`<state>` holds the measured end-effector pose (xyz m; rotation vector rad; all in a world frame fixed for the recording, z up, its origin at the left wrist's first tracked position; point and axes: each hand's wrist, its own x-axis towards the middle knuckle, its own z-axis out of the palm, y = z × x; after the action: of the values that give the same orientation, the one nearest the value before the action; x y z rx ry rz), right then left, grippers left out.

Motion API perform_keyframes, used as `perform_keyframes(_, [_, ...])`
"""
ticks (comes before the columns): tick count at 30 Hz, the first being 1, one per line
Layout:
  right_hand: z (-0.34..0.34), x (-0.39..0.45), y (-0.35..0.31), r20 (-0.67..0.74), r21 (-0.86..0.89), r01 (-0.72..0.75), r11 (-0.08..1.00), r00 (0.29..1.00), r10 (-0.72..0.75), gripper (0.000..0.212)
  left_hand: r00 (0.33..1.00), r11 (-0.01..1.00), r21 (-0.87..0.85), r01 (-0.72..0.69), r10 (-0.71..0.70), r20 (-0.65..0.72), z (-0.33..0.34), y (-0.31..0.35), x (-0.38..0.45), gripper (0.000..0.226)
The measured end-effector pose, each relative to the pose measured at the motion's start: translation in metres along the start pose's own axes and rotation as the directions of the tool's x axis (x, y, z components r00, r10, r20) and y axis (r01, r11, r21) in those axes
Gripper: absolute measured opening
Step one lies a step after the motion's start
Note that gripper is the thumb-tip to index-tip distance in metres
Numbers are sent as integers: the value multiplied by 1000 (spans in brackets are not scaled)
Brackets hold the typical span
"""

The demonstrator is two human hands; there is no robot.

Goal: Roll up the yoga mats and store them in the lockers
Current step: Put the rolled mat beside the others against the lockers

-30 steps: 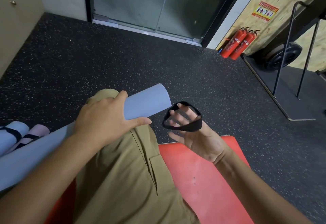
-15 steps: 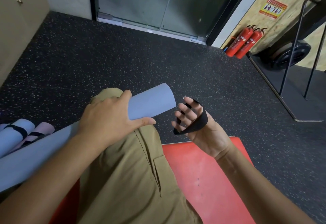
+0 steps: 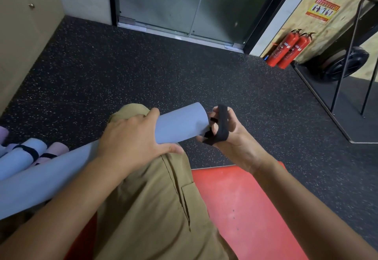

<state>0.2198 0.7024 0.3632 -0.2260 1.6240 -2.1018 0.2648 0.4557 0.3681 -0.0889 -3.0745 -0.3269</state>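
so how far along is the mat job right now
Done: several rolled mats lie strapped on the floor at left. In hand: the left hand grips a rolled blue mat across the lap, while the right hand holds a black strap stretched over its fingers at the roll's end, not yet slipped on. Left: strapping this roll, rolling the red mat, and storing everything; no mat is seen in a locker.
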Motion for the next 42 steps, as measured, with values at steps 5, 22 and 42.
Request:
perform_keyframes(5, [20, 20, -17, 78, -231, -38, 972, 995, 57, 67, 999, 1000, 5, -14, 14, 30, -2, 0, -1, 102])
perform_keyframes(22, [53, 53, -56, 279, -731, 54, 680, 933, 227, 51, 996, 988, -147, 50, -39, 75, -2, -19, -9, 100])
perform_keyframes(42, [52, 66, -31, 265, -485, -8, 875, 952, 156, 65, 983, 955, -254, 153, -121, 137, -4, -29, -6, 114])
